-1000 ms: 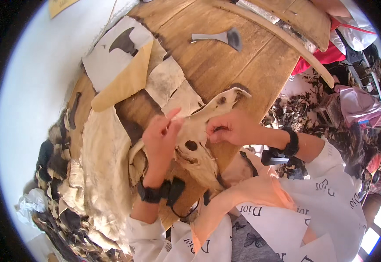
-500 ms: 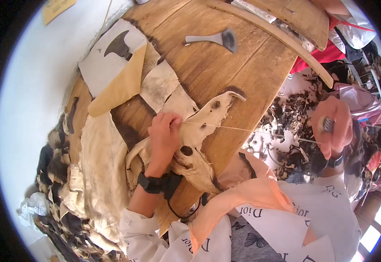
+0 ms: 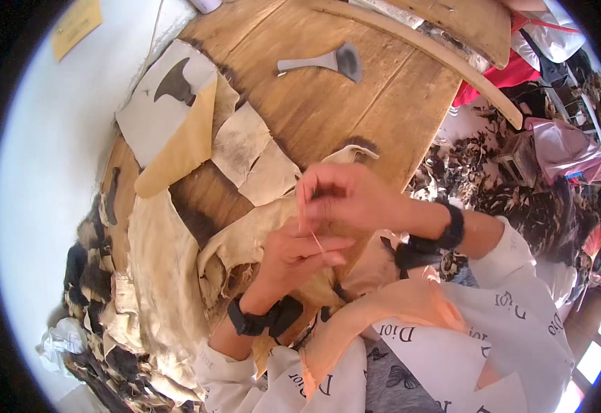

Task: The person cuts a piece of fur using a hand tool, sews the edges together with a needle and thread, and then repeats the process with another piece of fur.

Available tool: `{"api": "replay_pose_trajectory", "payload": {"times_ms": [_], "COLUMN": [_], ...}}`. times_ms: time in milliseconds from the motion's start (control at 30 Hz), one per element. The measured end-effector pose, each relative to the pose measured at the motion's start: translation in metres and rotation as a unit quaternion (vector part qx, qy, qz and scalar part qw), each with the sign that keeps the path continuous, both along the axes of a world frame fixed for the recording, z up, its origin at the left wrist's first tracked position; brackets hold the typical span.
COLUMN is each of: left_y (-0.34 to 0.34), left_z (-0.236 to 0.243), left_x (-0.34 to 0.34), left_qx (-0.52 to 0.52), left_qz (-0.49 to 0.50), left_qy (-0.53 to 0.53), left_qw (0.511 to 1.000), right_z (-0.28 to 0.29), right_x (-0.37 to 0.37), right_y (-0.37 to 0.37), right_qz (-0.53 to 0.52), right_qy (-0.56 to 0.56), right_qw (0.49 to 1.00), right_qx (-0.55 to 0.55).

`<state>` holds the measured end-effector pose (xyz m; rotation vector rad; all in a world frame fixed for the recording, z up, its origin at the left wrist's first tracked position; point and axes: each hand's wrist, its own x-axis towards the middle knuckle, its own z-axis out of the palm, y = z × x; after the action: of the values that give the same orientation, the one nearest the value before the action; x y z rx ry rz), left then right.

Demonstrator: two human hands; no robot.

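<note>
Both of my hands are close together over a pale, stiff animal hide [image 3: 252, 237] at the near side of the wooden table. A thin white thread [image 3: 317, 241] crosses the fingers of my left hand [image 3: 293, 251], which are closed around it. Just above, my right hand [image 3: 348, 196] pinches the thread with its fingertips; any needle there is too small to make out. The two hands cover much of the hide, including its holes. Beyond them lie squarish pale hide pieces [image 3: 249, 148] with dark fur along their edges.
A dark curved blade [image 3: 175, 82] rests on a whitish sheet [image 3: 142, 113] with a tan flap. Farther off are a grey-handled tool [image 3: 342, 62] and a long curved wooden strip [image 3: 438, 51]. Furs [image 3: 94, 289] are heaped at left; scraps [image 3: 462, 162] litter the right side.
My right hand has come in from far right, where it held the thread taut, to beside my left. The left hand has moved slightly right and nearer, off the hide; the thread is drawn short.
</note>
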<state>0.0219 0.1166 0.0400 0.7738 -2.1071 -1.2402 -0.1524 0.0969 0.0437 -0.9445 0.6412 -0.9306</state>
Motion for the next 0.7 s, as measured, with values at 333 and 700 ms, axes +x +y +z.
{"api": "replay_pose_trajectory", "payload": {"times_ms": [333,700], "left_y": [-0.033,-0.038], "left_z": [-0.035,-0.036], "left_x": [0.032,0.03], "left_qx": [-0.04,-0.087], "left_qz": [0.316,0.264], "left_qy": [-0.23,-0.214], "left_qw": [0.92,0.936], "right_z": [-0.022,0.055], "right_x": [-0.03,-0.133], "right_y": [0.011,0.03], "right_qz": [0.067,-0.02], "right_qy": [0.272,-0.063], "right_qw": [0.946,0.967], "right_qx": [-0.162,-0.245]}}
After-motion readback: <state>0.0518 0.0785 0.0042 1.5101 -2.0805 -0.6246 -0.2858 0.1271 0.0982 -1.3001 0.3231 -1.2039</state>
